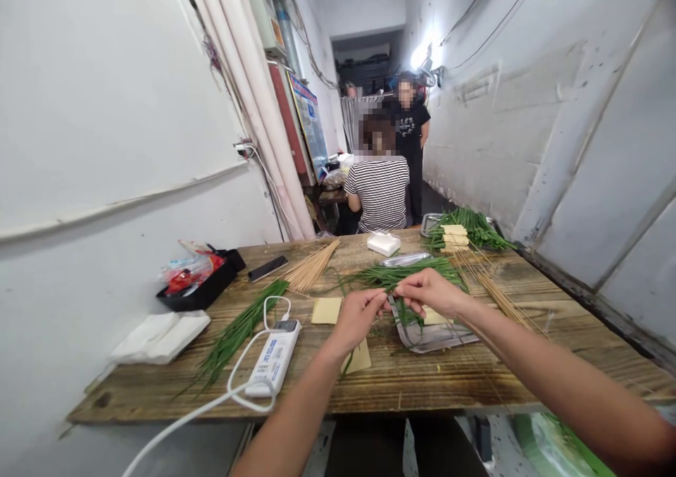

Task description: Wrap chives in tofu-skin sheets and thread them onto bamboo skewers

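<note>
My left hand and my right hand come close together over the middle of the table, fingertips pinched. Both seem to grip thin green chives, some of which hang down between them. Beneath my right hand is a metal tray with a pale yellow square sheet partly hidden by the hand. Another yellow sheet lies left of my left hand, and a third is below it, partly covered by the wrist. Behind my hands a pile of chives spreads out.
Left are a white power bank with a cable, more chives, wooden skewers, a phone, a black box and napkins. Filled skewers lie far right. Two people are beyond the table.
</note>
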### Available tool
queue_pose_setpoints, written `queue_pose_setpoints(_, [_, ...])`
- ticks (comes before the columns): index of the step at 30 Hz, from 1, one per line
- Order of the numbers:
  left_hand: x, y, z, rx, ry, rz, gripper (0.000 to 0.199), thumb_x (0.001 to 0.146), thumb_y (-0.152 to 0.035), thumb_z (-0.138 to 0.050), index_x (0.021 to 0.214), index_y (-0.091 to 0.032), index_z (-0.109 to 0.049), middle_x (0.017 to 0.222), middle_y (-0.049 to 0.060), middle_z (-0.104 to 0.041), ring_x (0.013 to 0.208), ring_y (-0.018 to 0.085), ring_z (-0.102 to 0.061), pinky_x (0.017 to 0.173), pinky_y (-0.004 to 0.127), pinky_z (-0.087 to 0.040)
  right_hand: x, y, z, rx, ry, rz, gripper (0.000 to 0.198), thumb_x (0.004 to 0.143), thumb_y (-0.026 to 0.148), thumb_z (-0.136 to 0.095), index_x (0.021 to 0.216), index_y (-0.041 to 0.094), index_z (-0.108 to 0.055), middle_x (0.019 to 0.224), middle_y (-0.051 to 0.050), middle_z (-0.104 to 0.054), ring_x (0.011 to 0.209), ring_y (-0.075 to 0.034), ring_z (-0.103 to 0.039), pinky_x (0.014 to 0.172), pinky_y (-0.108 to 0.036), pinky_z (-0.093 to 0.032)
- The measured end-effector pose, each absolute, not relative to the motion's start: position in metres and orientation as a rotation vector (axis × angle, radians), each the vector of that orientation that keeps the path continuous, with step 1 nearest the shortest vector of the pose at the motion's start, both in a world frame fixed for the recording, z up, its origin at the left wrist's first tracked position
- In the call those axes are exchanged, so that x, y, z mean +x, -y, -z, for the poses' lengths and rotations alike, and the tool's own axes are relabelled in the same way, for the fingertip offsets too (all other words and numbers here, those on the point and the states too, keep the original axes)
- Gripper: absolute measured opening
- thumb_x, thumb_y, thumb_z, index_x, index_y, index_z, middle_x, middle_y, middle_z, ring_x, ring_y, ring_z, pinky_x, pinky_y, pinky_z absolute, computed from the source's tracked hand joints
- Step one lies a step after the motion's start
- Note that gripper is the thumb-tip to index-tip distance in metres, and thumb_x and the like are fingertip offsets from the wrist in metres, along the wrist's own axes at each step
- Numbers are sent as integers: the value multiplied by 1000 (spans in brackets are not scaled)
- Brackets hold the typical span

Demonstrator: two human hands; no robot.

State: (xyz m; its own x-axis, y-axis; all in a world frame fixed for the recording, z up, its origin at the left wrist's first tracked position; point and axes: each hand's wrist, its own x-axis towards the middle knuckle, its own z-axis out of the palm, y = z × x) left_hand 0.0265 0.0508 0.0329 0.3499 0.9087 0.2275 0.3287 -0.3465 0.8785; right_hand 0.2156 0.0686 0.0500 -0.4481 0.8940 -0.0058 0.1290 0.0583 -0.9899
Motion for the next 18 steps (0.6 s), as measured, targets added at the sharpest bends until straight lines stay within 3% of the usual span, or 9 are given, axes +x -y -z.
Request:
queue_pose_setpoints(6, [33, -49, -22, 1834, -1190, -1146, 38, 87, -44, -46, 76, -14, -67, 69, 0, -61, 68, 14, -50, 65, 23, -39, 200, -62, -42, -930, 1442, -1460, 40, 66, 51, -70, 58, 13, -58, 43, 5, -54, 34, -6, -45, 37, -19, -40])
queue_pose_setpoints(11, [40, -43, -17, 1783, -1177, -1093, 41, 88, -46, -43, 72, -13, -62, 64, -1, -54, 65, 13, -45, 64, 22, -37, 192, -57, -34, -929, 1299, -1439, 39, 63, 51, -71, 58, 14, -59, 43, 4, -56, 36, -8, -49, 40, -21, -43])
queue_pose_setpoints(18, [49, -35, -14, 1807, -1147, -1069, 39, 89, -42, -37, 70, -15, -57, 69, 1, -57, 67, 14, -48, 66, 23, -37, 184, -53, -22, -914, 1150, -1430, 37, 60, 49, -74, 59, 14, -61, 45, 3, -57, 37, -8, -49, 41, -21, -44])
